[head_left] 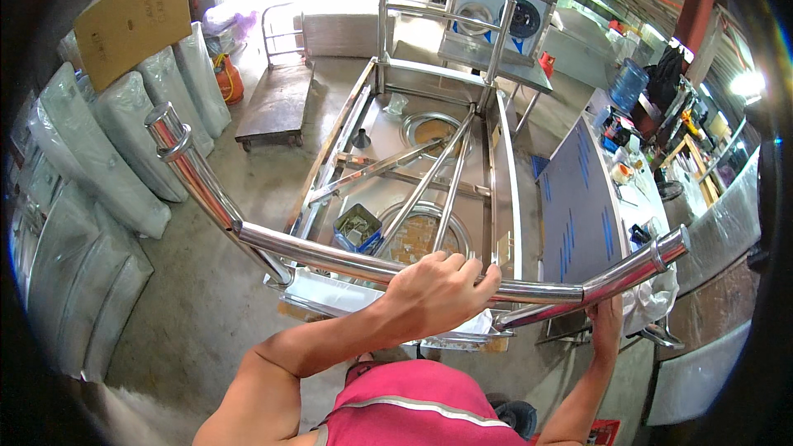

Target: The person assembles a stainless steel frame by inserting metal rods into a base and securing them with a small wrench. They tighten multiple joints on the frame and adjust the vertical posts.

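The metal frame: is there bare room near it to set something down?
Yes: bare floor between the metal frame and the wrapped panels at left; the flat cart also looks bare. Crowded: the white worktable at right, and the frame's inside, crossed by tubes.

Blown-out top, glaring lamp (pixel 747 84), dark rim

Shiny mtl rail (pixel 330 258) | ends bent fwd, collared | nr end of frame (pixel 497 182)

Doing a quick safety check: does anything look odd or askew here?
Perhaps the metal tubes slanting across the frame, out of line with its rails; whether they're loose, I can't tell. Nothing looks clearly damaged.
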`<state>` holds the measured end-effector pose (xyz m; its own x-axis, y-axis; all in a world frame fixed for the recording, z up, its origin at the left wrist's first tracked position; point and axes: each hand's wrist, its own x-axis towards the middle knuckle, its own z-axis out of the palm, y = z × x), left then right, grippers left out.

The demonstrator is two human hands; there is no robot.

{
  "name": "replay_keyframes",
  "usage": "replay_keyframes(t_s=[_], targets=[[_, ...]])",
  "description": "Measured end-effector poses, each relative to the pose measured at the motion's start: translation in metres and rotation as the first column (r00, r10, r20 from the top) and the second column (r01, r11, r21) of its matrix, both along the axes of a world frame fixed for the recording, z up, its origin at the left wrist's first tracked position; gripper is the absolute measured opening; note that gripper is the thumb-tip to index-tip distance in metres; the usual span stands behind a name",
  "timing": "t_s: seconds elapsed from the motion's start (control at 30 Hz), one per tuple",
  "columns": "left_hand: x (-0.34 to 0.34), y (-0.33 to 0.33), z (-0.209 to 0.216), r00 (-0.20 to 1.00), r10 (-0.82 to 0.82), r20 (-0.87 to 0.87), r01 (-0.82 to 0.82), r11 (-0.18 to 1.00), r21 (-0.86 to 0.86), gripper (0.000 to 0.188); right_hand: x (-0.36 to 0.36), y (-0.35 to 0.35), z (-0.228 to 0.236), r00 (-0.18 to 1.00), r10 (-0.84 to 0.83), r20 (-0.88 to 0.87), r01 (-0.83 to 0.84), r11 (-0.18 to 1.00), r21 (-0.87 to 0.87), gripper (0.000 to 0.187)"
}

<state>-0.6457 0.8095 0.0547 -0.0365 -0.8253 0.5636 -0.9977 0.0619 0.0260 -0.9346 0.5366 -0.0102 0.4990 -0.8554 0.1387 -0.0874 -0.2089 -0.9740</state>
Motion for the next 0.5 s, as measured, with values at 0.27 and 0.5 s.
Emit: replay_keyframes(t_s=[0.27,0.5], targets=[[0.002,0.0,0.002,1.0,-0.015,-0.017,0.015,0.999,0.033,0.036,-0.005,-0.017,-0.027,0.996,-0.001,0.09,0.0,1.0,0.008,0.029],[-0.001,-0.001,0.006,0.999,-0.017,-0.037,0.018,0.999,0.028,0.041,-0.003,-0.002,-0.019,0.999,0.042,-0.002,-0.042,0.999,0.018,0.028]])
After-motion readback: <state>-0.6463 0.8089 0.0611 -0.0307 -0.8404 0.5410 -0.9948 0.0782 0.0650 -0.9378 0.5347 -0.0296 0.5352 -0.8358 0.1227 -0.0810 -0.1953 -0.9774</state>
